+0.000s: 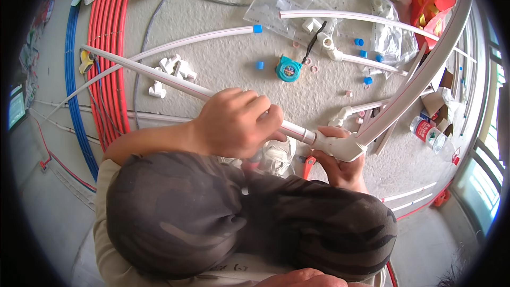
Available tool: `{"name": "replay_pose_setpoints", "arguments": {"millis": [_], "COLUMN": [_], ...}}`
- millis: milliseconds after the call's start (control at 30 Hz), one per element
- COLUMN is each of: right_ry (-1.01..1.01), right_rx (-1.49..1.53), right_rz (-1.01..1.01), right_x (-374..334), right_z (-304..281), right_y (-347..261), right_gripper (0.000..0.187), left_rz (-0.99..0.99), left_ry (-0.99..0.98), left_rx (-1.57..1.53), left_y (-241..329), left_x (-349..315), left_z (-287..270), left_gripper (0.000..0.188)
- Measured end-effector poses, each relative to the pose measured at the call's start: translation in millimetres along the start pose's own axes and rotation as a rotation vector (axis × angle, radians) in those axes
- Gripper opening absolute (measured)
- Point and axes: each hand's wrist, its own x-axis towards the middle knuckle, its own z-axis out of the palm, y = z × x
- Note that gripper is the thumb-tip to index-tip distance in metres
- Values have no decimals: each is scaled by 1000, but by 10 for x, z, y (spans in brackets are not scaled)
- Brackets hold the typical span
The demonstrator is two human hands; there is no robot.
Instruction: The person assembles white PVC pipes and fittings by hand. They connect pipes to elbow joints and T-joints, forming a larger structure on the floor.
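My left hand [236, 122] is wrapped round a white plastic pipe [175, 82] with a thin red stripe, which slants down from the upper left. At its lower right end the pipe meets a white elbow fitting [342, 148]. My right hand [340, 167] grips that fitting from below, fingers and thumb around it. From the elbow's other side a second, thick-looking white pipe [411, 93] rises to the upper right. Just below the joint, partly hidden, lie a red-orange tool handle [309, 166] and a bag of white pieces [279, 157].
A teal tape measure [288, 69] lies on the concrete floor with blue caps [359, 42] nearby. White fittings [172, 69] are piled left of it. Red pipes [109, 37] and blue pipes [73, 64] run along the left. A plastic bottle [433, 137] lies at right.
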Motion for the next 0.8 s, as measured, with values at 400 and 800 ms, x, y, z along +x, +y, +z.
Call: {"name": "replay_pose_setpoints", "arguments": {"millis": [400, 800], "right_ry": [1, -156], "right_rx": [-98, -117], "right_rz": [-50, -223], "right_x": [13, 72], "right_z": [-3, 41], "right_y": [22, 273], "right_gripper": [32, 30], "left_rz": [7, -13], "left_ry": [-36, -95], "left_rx": [69, 17], "left_y": [17, 37], "left_x": [3, -31], "left_z": [183, 190], "left_gripper": [36, 33]}}
